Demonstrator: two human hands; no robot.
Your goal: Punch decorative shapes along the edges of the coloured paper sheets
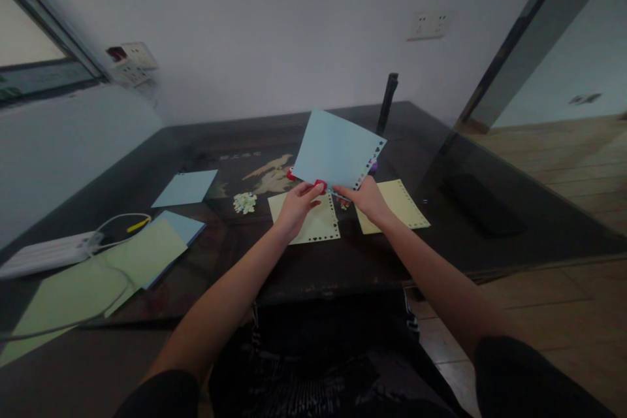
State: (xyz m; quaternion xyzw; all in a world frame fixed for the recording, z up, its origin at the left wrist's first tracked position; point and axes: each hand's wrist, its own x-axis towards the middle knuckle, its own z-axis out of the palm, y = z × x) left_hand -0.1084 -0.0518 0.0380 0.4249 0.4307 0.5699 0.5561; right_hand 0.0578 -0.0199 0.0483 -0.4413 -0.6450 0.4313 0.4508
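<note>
A light blue sheet of paper [337,147], with a row of small punched shapes along its right edge, is tilted up above the table. My right hand [368,199] grips its lower right corner between thumb and fingers. My left hand [295,206] is closed on a small red craft punch [320,187] at the sheet's near edge. Below lie two pale yellow sheets with punched borders, one yellow sheet [313,225] under my hands and another yellow sheet [394,206] to the right. Small punched bits [344,204] show between them.
A pile of pale cut-outs [245,202] lies left of my hands. Farther left are a blue sheet [186,188], stacked yellow paper [147,261] and a white power strip [53,255] with cables. A black upright object [387,104] stands at the back; a dark flat object [482,206] lies right.
</note>
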